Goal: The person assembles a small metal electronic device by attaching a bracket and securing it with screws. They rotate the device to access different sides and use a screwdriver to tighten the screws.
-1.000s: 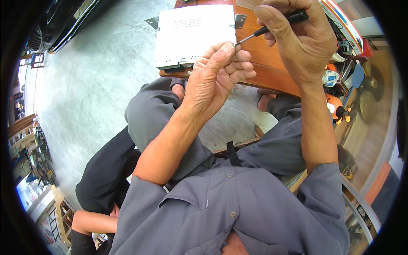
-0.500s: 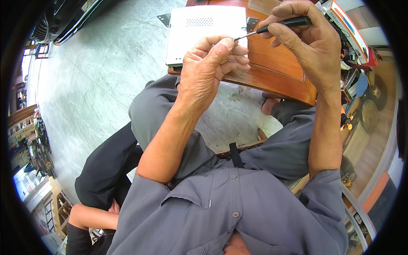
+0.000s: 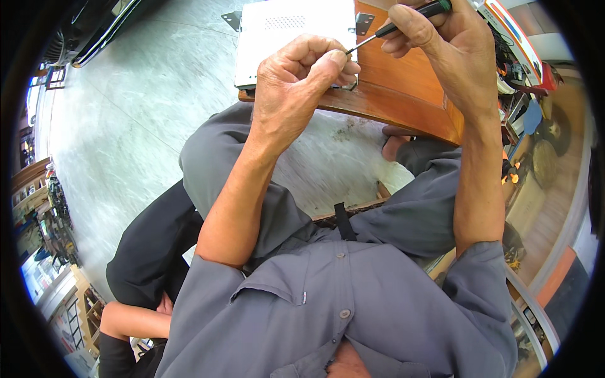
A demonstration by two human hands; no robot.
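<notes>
- Screwdriver [image 3: 386, 29], black-handled and thin-shanked, hangs in the air between the person's two hands, above the table [image 3: 403, 72].
- Its long axis slants: handle up and to the right, tip down and to the left.
- The right hand [image 3: 454, 60] is closed around the handle; the left hand [image 3: 290, 85] has thumb and forefinger pinched at the tip. From where I stand I can't tell whether some small part sits in that pinch too.
- So the hands are apart from each other, joined only by the tool.
- The white metal box [image 3: 277, 36] lies on the table, beyond the left hand and to the left of the right one. The left is clearly nearer and covers its near right corner from view; touching or not, I can't say.
- A dark bracket [image 3: 364, 24] juts from the box's right side, just beyond the tip.
- As for containers, that box shows a vented top, its inside hidden; a white-and-orange carton [image 3: 515, 44] stands off to the right, contents unseen.
</notes>
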